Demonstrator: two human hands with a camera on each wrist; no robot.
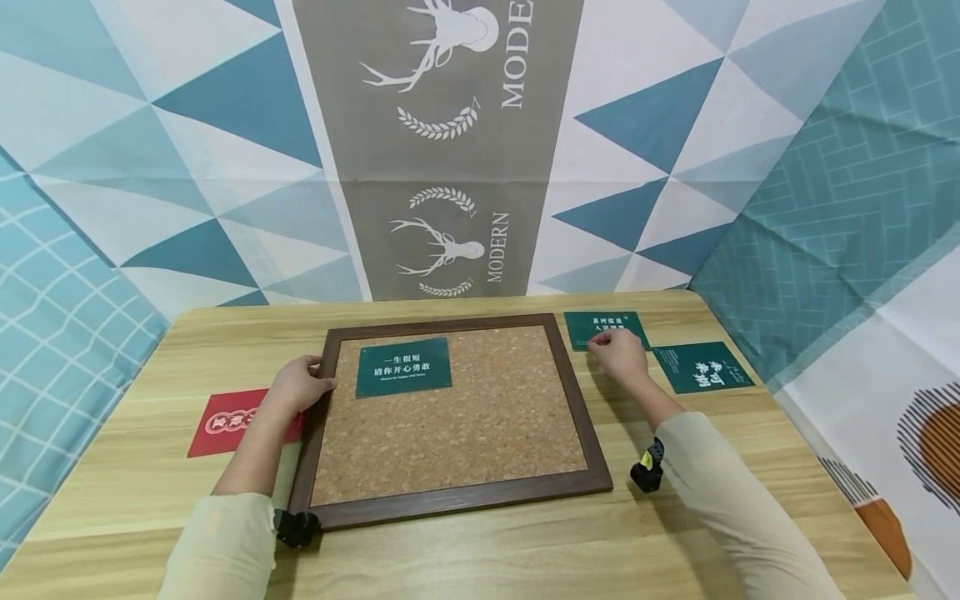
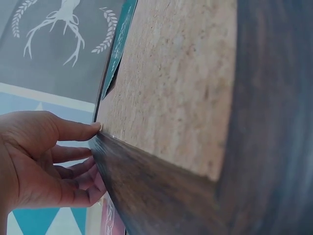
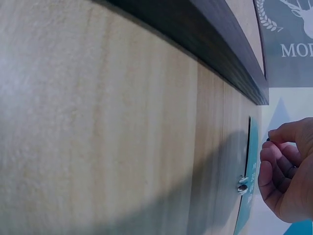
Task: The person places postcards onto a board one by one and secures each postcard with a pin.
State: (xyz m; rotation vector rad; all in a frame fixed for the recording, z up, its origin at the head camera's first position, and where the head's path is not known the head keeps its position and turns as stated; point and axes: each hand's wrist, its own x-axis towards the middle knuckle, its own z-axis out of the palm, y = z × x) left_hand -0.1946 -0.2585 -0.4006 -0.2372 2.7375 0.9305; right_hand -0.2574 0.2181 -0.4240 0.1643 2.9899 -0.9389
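A brown-framed cork board (image 1: 465, 433) lies on the table. My left hand (image 1: 294, 387) grips its left side, with the thumb on the frame (image 2: 146, 169) and the fingers around the outer edge in the left wrist view. On the cork's upper left rests a green card (image 1: 403, 379) with white writing. Right of the board, my right hand (image 1: 621, 354) is held over a second green card (image 1: 633, 321), partly hiding it. In the right wrist view its thumb and forefinger pinch a tiny dark thing (image 3: 268, 140), too small to identify.
Small shiny pieces (image 3: 242, 187) lie beside the second green card. Another green card (image 1: 701, 367) is farther right. A red card (image 1: 225, 425) lies left of the board, partly under my left forearm. Patterned cloth (image 1: 450, 158) hangs behind the table (image 1: 465, 554).
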